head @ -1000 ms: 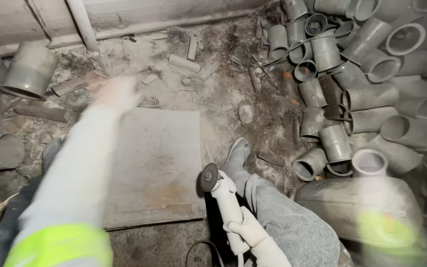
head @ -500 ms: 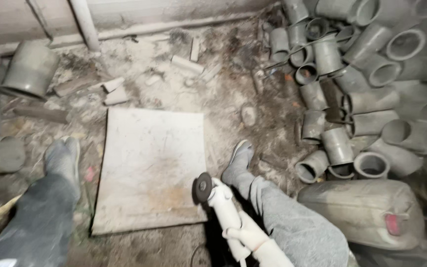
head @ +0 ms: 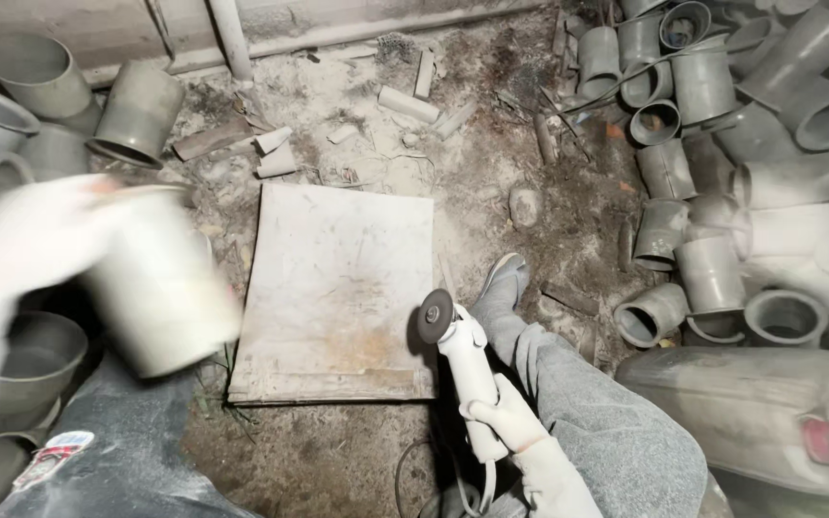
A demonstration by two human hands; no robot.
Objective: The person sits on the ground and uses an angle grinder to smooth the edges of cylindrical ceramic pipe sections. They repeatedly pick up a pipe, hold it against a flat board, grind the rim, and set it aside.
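Observation:
My right hand (head: 506,417), in a white glove, grips the body of a white angle grinder (head: 458,360). Its dark disc hangs just off the right edge of a flat grey board (head: 338,288) lying on the dirt floor. My left hand (head: 35,235), also gloved and blurred with motion, holds a short grey pipe piece (head: 160,278) up at the left, over my left knee. My right leg in grey trousers stretches beside the board, the shoe (head: 506,278) pointing away.
A heap of grey pipe fittings (head: 712,192) fills the right side, and more pipe pieces (head: 69,105) lie at the left. A dusty jerrycan (head: 750,412) sits at lower right. Offcuts and rubble (head: 405,101) litter the floor near the far wall.
My left hand, out of sight half a second ago, has come back into view at the left with a grey pipe piece. The grinder has stayed in my right hand.

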